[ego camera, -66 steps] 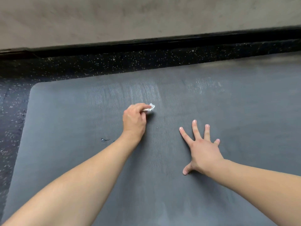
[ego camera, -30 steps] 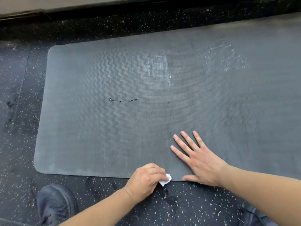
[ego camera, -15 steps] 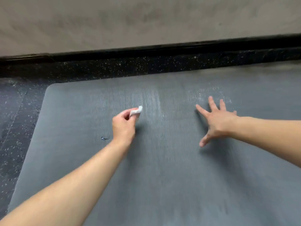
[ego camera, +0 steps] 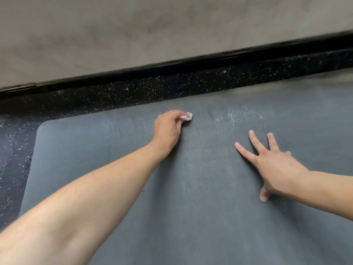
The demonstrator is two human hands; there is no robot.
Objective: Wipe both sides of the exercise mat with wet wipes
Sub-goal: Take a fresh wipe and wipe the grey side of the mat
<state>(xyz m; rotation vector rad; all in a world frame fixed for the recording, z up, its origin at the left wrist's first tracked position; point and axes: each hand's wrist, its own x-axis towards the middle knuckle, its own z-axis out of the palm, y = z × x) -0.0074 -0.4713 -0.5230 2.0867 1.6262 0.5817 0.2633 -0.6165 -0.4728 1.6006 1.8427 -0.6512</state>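
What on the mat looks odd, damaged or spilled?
Nothing looks damaged. Only a shiny wet patch stands out near the far edge of the mat, ahead of the flat right hand; probably moisture from the wet wipe that the left hand pinches.

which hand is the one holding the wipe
The left hand, near the mat's far edge, pinches the white wet wipe. The right hand lies flat on the mat, fingers spread, holding nothing.

No readable text, label, brand, number or sign shows on any surface in view.
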